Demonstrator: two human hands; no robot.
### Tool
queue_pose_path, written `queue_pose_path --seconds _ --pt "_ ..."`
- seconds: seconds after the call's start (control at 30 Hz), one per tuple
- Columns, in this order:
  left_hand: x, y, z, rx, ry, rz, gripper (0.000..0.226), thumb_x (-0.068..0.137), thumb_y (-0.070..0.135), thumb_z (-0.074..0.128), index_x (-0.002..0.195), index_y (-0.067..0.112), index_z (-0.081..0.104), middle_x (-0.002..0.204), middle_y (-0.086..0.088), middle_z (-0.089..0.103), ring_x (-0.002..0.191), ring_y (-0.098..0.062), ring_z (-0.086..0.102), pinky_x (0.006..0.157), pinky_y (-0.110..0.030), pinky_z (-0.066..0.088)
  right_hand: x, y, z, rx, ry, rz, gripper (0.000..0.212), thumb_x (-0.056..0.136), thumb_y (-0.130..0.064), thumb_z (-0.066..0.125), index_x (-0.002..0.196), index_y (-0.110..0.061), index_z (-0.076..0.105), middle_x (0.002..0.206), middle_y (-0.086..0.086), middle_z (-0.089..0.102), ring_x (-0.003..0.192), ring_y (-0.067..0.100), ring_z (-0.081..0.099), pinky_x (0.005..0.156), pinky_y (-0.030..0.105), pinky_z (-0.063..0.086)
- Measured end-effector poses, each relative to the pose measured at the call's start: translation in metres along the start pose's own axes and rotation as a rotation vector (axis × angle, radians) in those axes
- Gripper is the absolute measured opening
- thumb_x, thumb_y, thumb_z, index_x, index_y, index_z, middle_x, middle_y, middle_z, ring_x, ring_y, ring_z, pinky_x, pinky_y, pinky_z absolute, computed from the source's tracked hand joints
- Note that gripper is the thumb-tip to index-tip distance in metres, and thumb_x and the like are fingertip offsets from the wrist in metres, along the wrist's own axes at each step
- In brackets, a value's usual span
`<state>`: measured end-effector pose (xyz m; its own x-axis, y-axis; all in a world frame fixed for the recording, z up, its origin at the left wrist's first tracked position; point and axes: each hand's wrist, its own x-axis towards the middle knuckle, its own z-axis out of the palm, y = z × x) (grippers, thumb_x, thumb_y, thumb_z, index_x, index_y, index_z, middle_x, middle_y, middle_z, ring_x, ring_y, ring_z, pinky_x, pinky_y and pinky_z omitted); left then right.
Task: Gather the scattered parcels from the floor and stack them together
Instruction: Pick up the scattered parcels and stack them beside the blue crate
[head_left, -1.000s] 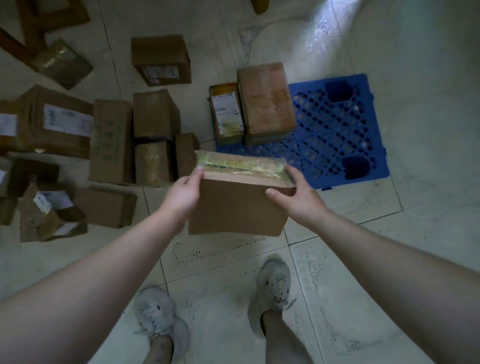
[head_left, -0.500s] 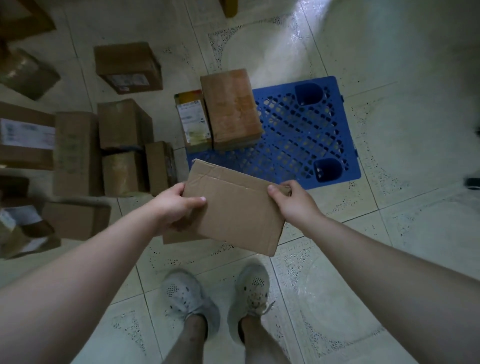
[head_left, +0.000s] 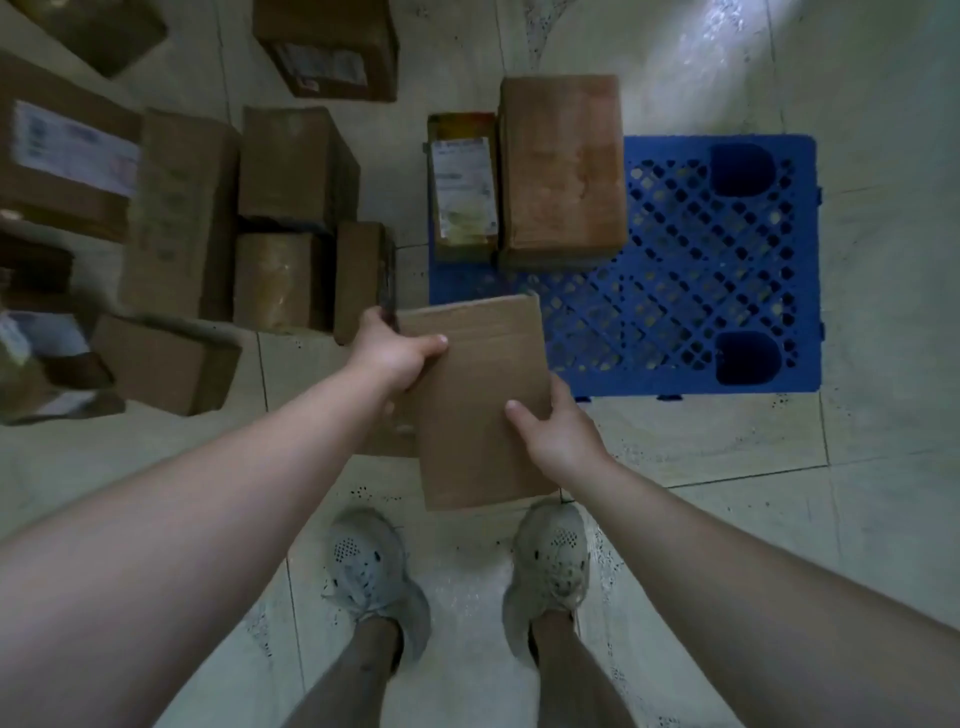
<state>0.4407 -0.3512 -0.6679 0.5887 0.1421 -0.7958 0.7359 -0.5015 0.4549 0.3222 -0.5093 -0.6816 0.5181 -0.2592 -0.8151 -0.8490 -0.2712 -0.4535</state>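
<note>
**Parcel held over tile floor**

Flat parcel (head_left: 483, 410) is up off the floor (head_left: 883, 467), above the person's shoes (head_left: 369, 566), far corner over the blue pallet (head_left: 701, 291).
Left grip (head_left: 395, 353) pinches its left edge w/ thumb on top; right grip (head_left: 558, 436) curls round the right edge.
Floor is pale glossy tile w/ glare far right.
Brown box (head_left: 561, 166) and labelled box (head_left: 462, 187) sit side by side on the pallet's far-left corner.
More boxes (head_left: 182, 218) are scattered at left.
</note>
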Motion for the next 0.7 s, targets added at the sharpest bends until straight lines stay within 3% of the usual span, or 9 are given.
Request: queue_pose_path --seconds 0.1,0.17,0.23,0.3,0.37,0.47,0.6,0.7 --pt "0.022 -0.009 0.017 0.039 -0.014 0.000 0.065 0.082 0.028 0.072 0.139 0.019 0.041 0.133 -0.007 0.053 0.115 -0.025 0.053 0.089 -0.040 0.047 0.032 0.000 0.010 0.024 0.002 -0.028 0.056 0.097 -0.041 0.047 0.148 -0.029 0.026 0.135 -0.003 0.053 0.115 0.023 0.055 0.081 0.030 0.041" --pt "0.034 -0.017 0.023 0.024 -0.041 -0.005 0.064 0.084 0.024 0.069 0.141 0.024 0.039 0.134 -0.003 0.052 0.115 -0.023 0.051 0.082 -0.038 0.045 0.051 0.001 0.013 0.006 0.006 -0.047 0.050 0.100 -0.037 0.044 0.146 -0.028 0.029 0.133 -0.001 0.054 0.110 0.022 0.055 0.080 0.031 0.041" --pt "0.046 -0.023 0.028 0.030 -0.064 0.002 0.067 0.086 0.019 0.066 0.144 0.027 0.034 0.137 -0.002 0.049 0.121 -0.025 0.049 0.086 -0.042 0.046 0.068 0.001 0.014 0.006 0.005 -0.067 0.043 0.101 -0.032 0.041 0.143 -0.025 0.033 0.132 0.001 0.054 0.102 0.020 0.053 0.080 0.031 0.040" --pt "0.055 -0.030 0.034 0.048 -0.076 0.021 0.073 0.087 0.014 0.064 0.148 0.029 0.027 0.142 -0.003 0.045 0.126 -0.028 0.046 0.094 -0.046 0.045 0.082 0.000 0.014 -0.007 0.012 -0.069 0.042 0.101 -0.028 0.039 0.142 -0.021 0.035 0.134 0.004 0.052 0.108 0.023 0.052 0.083 0.031 0.041" --pt "0.062 -0.035 0.038 0.064 -0.077 0.038 0.076 0.088 0.010 0.061 0.150 0.031 0.021 0.147 -0.004 0.039 0.130 -0.028 0.042 0.098 -0.044 0.043 0.095 -0.001 0.013 -0.025 0.032 -0.064 0.044 0.101 -0.026 0.039 0.145 -0.019 0.033 0.135 0.006 0.051 0.115 0.027 0.051 0.086 0.032 0.041" --pt "0.071 -0.038 0.042 0.017 -0.062 0.062 0.075 0.090 0.005 0.057 0.150 0.031 0.020 0.148 -0.004 0.038 0.131 -0.026 0.041 0.097 -0.040 0.043 0.106 -0.004 0.015 -0.028 0.070 -0.083 0.044 0.101 -0.023 0.040 0.144 -0.018 0.033 0.130 0.006 0.053 0.106 0.024 0.053 0.080 0.031 0.041" --pt "0.079 -0.038 0.041 -0.010 -0.045 0.098 0.069 0.092 0.011 0.057 0.149 0.028 0.022 0.146 -0.004 0.041 0.128 -0.024 0.044 0.087 -0.033 0.043 0.110 -0.008 0.020 0.001 0.141 -0.139 0.043 0.100 -0.021 0.041 0.143 -0.022 0.034 0.130 0.004 0.054 0.095 0.016 0.049 0.076 0.028 0.037" --pt "0.077 -0.041 0.034 0.011 -0.090 0.090 0.070 0.092 0.015 0.058 0.150 0.025 0.021 0.148 -0.006 0.039 0.130 -0.025 0.043 0.099 -0.039 0.042 0.108 -0.009 0.022 0.008 0.146 -0.136 0.043 0.100 -0.021 0.041 0.143 -0.023 0.035 0.130 0.004 0.055 0.105 0.023 0.054 0.078 0.028 0.038"
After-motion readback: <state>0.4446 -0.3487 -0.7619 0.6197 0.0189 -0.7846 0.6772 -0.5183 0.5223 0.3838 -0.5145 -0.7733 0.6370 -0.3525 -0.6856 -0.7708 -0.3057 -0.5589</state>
